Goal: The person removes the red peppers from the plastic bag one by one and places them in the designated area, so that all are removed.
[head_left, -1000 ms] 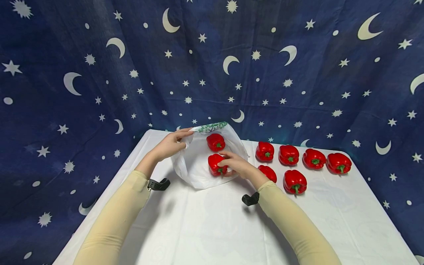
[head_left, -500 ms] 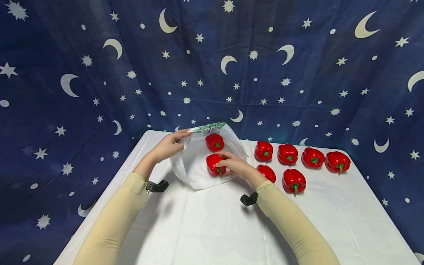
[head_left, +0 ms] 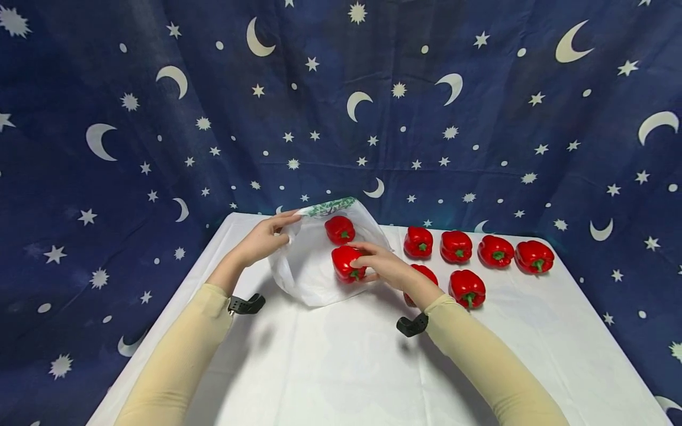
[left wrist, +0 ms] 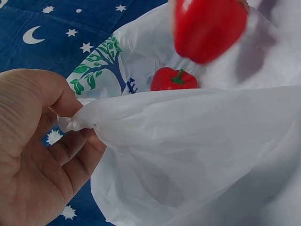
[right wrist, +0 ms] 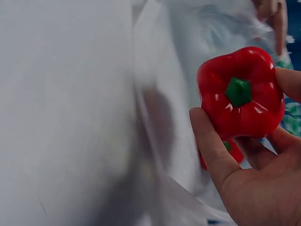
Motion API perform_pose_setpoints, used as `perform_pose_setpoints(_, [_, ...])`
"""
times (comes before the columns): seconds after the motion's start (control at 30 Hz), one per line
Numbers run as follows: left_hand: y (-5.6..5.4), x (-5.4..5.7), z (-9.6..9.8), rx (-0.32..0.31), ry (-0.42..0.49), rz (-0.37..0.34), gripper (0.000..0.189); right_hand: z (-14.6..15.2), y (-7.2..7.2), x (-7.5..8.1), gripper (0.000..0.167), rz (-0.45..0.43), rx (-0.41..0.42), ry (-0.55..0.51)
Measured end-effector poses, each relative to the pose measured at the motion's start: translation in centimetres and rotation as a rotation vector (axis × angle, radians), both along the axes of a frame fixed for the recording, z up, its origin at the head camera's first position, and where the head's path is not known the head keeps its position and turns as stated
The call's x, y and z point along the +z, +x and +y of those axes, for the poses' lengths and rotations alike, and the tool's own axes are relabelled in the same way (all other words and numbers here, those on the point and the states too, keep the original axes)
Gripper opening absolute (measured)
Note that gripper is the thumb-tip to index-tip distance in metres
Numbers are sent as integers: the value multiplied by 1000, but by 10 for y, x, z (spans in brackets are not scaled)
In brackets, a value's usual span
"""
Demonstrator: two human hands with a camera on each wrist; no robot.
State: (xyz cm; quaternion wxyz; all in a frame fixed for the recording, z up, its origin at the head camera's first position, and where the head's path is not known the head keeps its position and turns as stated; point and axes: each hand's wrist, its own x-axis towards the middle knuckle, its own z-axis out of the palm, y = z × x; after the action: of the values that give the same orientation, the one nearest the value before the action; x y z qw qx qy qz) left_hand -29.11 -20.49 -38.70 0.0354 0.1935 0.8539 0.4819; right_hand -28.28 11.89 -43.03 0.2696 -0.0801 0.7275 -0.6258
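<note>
A white plastic bag (head_left: 309,254) with a green tree print stands with its mouth spread wide. My left hand (head_left: 261,241) pinches the bag's rim at its left side; the left wrist view shows thumb and finger on a gathered fold. One red bell pepper (head_left: 340,229) lies inside the bag, towards the back. My right hand (head_left: 388,266) holds another red bell pepper (right wrist: 242,94) at the bag's mouth, fingers around its sides and its green stem facing the wrist camera. In the left wrist view this held pepper shows above the bag's near edge.
To the right of the bag several red peppers (head_left: 456,247) stand in a back row. Two more sit in front, one partly hidden by my right forearm, the other pepper (head_left: 467,289) in full view. A starry blue curtain (head_left: 341,89) hangs behind the white-covered table (head_left: 330,367).
The head view has shifted slightly. My right forearm has swung a little to the right, now covering more of the nearest front pepper. Both hands keep their hold on the pepper and the bag.
</note>
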Motion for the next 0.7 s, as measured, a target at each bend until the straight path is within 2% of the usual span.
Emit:
perform_pose_setpoints(0.17, [0, -2, -3, -11, 9, 9, 57, 29, 6, 18, 71, 31, 3, -16])
perform_pose_setpoints(0.3, [-1, -4, -5, -17, 14, 18, 57, 56, 11, 31, 73, 42, -41, -47])
perform_pose_setpoints(0.33, [2, -1, -4, -19, 11, 19, 57, 64, 12, 33, 73, 41, -56, -56])
perform_pose_setpoints(0.53, [3, 0, -5, -18, -17, 23, 57, 116, 20, 42, 76, 69, -128, -70])
perform_pose_setpoints(0.57, [0, -4, -7, -15, -20, 21, 57, 125, 22, 44, 76, 77, -134, -71])
perform_pose_setpoints(0.7, [3, -5, -8, -7, -45, 21, 58, 158, 33, 48, 75, 88, -176, -64])
